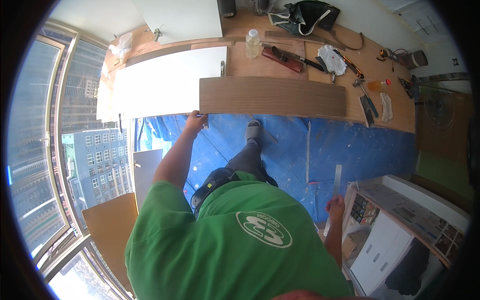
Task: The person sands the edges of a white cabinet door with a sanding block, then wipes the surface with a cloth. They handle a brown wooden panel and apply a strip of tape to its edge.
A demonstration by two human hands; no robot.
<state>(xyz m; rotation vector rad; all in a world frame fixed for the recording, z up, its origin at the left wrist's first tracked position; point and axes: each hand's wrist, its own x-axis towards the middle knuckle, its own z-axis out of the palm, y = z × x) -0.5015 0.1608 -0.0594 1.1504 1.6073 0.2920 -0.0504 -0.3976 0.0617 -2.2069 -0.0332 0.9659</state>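
Observation:
My left hand [195,120] reaches to the near edge of the worktop, where the brown wood-grain board [272,96] meets the white panel [167,82]. Its fingers are closed around something small; a bit of blue and a short piece below the fingers show, too little to name. The board lies flat with its left end against or over the panel's near right part. Down at the right, away from the worktop, my right hand [335,204] is closed on a long metal ruler [337,179], which sticks out above and below the fist.
The wooden worktop [400,107] also carries a clear bottle [253,44], a reddish-brown pouch [281,59], a utility knife [352,64], a hammer [364,89] and a bottle of orange liquid [378,85]. Blue sheeting [285,145] covers the floor. A low cabinet [382,250] stands right, windows [50,125] left.

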